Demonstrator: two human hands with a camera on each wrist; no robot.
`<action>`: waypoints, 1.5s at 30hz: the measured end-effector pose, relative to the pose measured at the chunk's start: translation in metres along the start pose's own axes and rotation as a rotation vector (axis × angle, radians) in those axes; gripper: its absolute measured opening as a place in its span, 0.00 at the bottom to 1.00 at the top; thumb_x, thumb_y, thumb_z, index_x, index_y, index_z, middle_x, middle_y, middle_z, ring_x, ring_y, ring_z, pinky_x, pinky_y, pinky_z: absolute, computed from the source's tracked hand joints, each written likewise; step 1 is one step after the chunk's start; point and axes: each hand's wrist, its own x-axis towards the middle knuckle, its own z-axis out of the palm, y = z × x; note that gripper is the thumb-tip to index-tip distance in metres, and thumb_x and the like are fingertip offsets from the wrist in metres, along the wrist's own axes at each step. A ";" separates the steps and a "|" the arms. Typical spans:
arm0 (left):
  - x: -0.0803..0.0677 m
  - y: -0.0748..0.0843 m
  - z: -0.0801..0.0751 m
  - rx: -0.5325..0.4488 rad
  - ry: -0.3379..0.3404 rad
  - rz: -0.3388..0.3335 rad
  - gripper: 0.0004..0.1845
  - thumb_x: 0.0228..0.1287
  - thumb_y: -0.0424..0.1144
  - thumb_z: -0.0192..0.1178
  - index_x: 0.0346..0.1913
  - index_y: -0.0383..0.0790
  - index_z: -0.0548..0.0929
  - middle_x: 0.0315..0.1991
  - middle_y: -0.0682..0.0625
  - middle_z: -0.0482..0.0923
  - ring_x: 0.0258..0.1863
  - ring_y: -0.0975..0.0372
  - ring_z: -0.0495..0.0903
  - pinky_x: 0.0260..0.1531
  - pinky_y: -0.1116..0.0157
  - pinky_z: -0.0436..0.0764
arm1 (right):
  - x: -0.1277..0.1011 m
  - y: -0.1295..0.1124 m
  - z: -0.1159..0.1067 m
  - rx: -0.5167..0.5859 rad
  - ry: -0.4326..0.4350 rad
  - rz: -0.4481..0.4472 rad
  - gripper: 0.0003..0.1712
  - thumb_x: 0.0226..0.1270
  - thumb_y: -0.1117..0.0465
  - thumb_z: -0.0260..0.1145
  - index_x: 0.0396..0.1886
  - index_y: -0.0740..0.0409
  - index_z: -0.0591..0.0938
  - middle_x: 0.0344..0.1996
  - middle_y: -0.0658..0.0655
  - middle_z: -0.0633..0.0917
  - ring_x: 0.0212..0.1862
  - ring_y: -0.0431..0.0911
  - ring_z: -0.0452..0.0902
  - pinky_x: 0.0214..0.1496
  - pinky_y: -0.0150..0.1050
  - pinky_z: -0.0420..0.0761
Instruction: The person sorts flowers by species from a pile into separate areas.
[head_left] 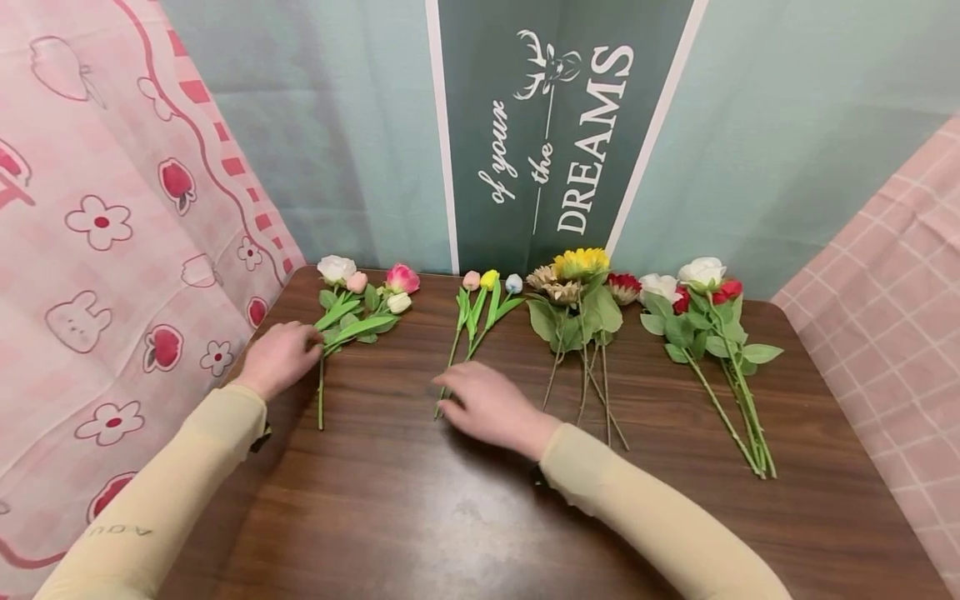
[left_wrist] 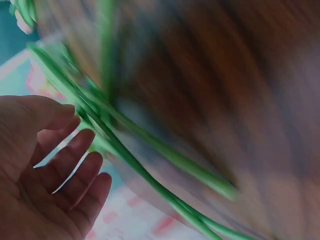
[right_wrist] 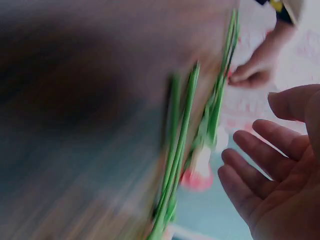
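Left hand (head_left: 279,358): my fingers loose, holding nothing, beside the rose bunch (head_left: 358,310) stems.
Right hand (head_left: 487,406): spread flat over tulip stems (head_left: 455,354), pinning them to the tabletop (head_left: 420,517).

Both arms extended forward, sleeved. Left hand (head_left: 279,358) palm down, fingers relaxed. Right hand (head_left: 487,407) flat, fingers spread.

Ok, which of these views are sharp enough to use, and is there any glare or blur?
Head view: sharp, evenly lit, with a soft glare patch on the table and mild wide-angle bending at the edges. Left wrist view: heavy motion blur on the stems, though the left hand is fairly clear. Right wrist view: equally smeared, only the right hand readable.
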 end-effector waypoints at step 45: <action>0.000 0.239 0.025 -1.226 -0.252 0.037 0.11 0.72 0.40 0.65 0.51 0.37 0.88 0.47 0.45 0.88 0.42 0.46 0.84 0.43 0.51 0.86 | -0.040 0.054 -0.067 1.090 0.538 0.417 0.21 0.73 0.50 0.69 0.54 0.61 0.85 0.46 0.60 0.89 0.47 0.54 0.85 0.55 0.52 0.83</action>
